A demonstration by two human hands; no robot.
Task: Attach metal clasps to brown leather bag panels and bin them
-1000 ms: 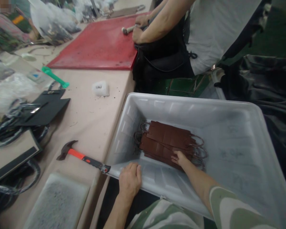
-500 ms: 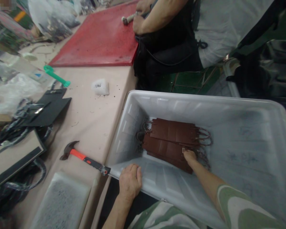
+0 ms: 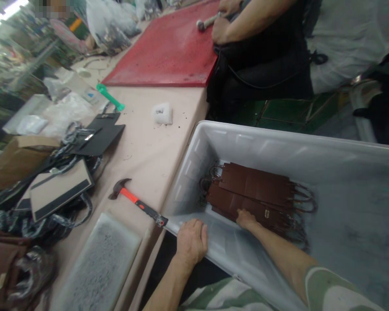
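My left hand (image 3: pixel 192 242) has its fingers wrapped over the near rim of a large white plastic bin (image 3: pixel 298 134). Inside the bin, two overlapping stacks of flat brown handbag pieces (image 3: pixel 253 181) lie with looped handles at both ends, and the handles look wrapped in clear film. My right hand (image 3: pixel 246 219) reaches down to the near stack, its fingers touching the brown surface left of a small metal clasp (image 3: pixel 266 213). Part of those fingers is hard to make out. A claw hammer (image 3: pixel 139 204) with an orange and black handle lies left of my left hand.
A pale slab (image 3: pixel 100 263) lies on the table's near edge. Black bag pieces (image 3: pixel 99 138), a cardboard box (image 3: pixel 22 160) and a green tool (image 3: pixel 110 96) are at left. Beyond the bin, a co-worker's hands (image 3: pixel 221 30) hold a mallet over a red board (image 3: pixel 162 52).
My right hand has moved left along the near brown stack, away from the clasp, which now shows. My left hand stays on the rim. The view has turned left.
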